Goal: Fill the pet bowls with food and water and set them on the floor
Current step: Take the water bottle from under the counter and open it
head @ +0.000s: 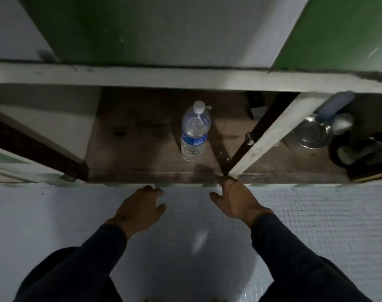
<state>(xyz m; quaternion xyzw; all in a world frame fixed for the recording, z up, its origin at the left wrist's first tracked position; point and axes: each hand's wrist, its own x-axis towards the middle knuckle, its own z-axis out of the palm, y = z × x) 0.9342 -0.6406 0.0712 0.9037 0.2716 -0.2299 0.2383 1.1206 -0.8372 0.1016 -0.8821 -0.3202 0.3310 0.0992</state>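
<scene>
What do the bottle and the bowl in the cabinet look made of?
The clear water bottle with blue label: thin transparent plastic, ribbed and see-through. The round silver bowl: probably polished stainless steel, judging by its bright mirror-like reflections.

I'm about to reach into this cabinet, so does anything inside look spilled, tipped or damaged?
Nothing spilled: the water bottle stands upright and capped. The steel bowl in the right compartment is tipped on its side rather than flat. The shelf board looks stained and worn.
</scene>
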